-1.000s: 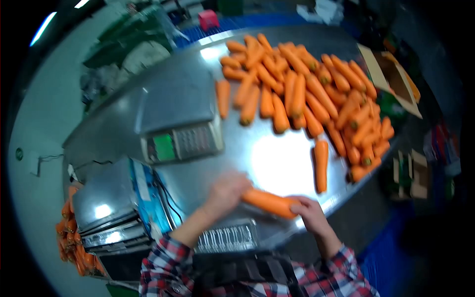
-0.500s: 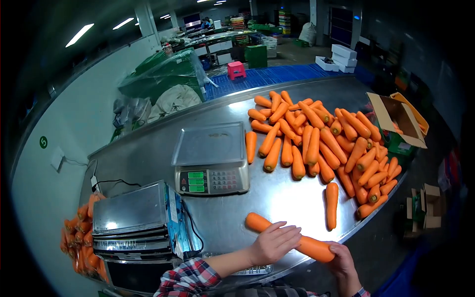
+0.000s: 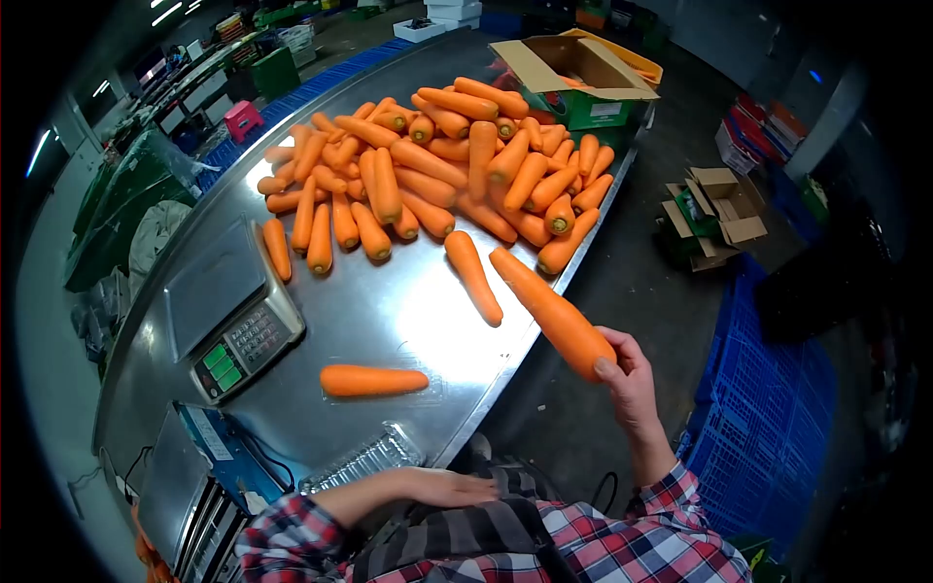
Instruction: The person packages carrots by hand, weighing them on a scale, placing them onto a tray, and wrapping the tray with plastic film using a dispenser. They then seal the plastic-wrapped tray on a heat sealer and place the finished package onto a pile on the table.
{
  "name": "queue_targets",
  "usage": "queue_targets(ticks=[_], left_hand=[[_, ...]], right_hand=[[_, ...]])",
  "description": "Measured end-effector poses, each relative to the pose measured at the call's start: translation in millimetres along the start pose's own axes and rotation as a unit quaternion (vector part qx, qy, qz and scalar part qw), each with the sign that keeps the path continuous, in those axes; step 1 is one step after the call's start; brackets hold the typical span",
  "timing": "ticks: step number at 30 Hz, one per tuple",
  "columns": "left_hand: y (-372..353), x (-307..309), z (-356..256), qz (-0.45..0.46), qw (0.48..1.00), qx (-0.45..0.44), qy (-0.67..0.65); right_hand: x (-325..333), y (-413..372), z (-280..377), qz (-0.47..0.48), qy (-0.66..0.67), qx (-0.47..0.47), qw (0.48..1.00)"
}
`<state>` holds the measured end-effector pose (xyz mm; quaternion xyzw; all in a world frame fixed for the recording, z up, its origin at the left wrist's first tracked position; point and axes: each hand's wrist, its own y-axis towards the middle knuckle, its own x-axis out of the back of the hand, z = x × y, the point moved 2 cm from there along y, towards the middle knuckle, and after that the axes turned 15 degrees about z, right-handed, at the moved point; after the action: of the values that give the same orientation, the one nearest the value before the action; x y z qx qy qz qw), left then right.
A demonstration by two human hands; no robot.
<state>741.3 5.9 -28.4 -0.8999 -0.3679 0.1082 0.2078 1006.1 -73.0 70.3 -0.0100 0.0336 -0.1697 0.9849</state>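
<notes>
A large carrot (image 3: 549,316) is in my right hand (image 3: 630,374), held by its thick end with the tip pointing up and left past the table edge. My left hand (image 3: 452,487) lies flat against the dark apron at my waist, fingers stretched and holding nothing. In front of it, a single carrot (image 3: 374,380) lies on the metal table (image 3: 428,340). A clear plastic tray (image 3: 374,455) sits at the near edge beside my left forearm. Another lone carrot (image 3: 473,277) lies between the pile of carrots (image 3: 418,175) and the held one.
A digital scale (image 3: 238,311) with lit green displays stands on the left. Nearer, stacked metal-topped equipment (image 3: 180,476) has a blue box (image 3: 219,442) beside it. An open cardboard box (image 3: 573,68) is at the far table end. More open boxes (image 3: 719,209) stand right of the table.
My view has turned right. My right hand has lifted one carrot beyond the table edge. My left hand has left the carrots and come to my waist; one carrot stays on the table.
</notes>
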Motion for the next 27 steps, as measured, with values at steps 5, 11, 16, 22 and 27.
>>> queue_targets(ticks=[5,11,16,22,27], left_hand=[[-84,47,-73,-0.588,0.798,0.045,-0.122],[-110,84,-94,-0.555,0.784,-0.055,0.271],[-111,85,-68,-0.571,0.812,-0.118,-0.027],[-128,87,-26,-0.684,0.674,-0.16,-0.228],[-21,29,-72,-0.377,0.924,-0.031,0.059]], right_hand=[[-5,1,-29,0.122,0.143,-0.088,0.978],[-32,3,-20,0.237,0.157,-0.126,0.951],[-27,-1,-24,0.228,0.142,-0.154,0.951],[-21,-5,-16,0.149,0.113,-0.106,0.977],[-10,5,-17,0.078,0.036,-0.051,0.995]])
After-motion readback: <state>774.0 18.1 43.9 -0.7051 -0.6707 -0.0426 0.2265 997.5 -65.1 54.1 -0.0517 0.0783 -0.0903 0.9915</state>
